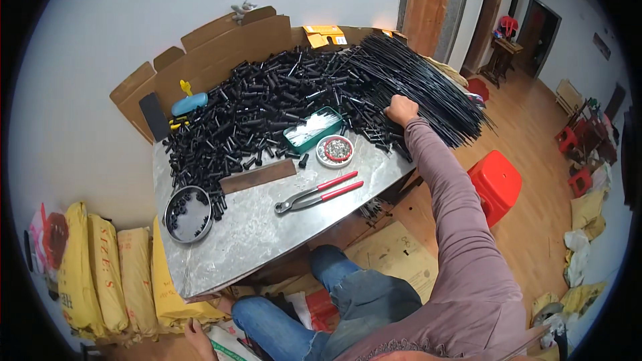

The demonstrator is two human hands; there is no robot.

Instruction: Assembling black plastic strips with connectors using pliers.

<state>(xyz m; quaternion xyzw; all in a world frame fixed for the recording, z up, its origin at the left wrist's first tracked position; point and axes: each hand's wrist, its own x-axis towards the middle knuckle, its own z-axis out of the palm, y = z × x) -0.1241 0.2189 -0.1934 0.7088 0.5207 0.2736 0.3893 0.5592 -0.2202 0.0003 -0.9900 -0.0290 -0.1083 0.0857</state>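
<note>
Head view: one person sits at one grey, marbled table (267,224), with two bare hands in sight. The right hand (403,111) is at the near side of one large bundle of black rods (428,87), too many to count, lying at the table's far right with ends reaching past its edge. Its fingers are curled inward in a loose fist; whether they pinch a rod cannot be told, as the fingertips are hidden. The left hand (198,341) is low at the lower left, below the tabletop and near the yellow sacks; one fingertip points up, but whether its fingers are spread or pressed together cannot be told. One heap of short black tubes (267,93), beyond counting, spreads left of the rods across the back. In front of it are one green tray (292,140) of white sticks, one white bowl (334,164) holding small metal bits and one red ring, one brown strip (258,176), one pair of red-handled pincers (319,195), and one round metal pan (168,224) with some black pieces. Four yellow sacks (109,274) stand at left; one large red stool (496,184) stands at right.
</note>
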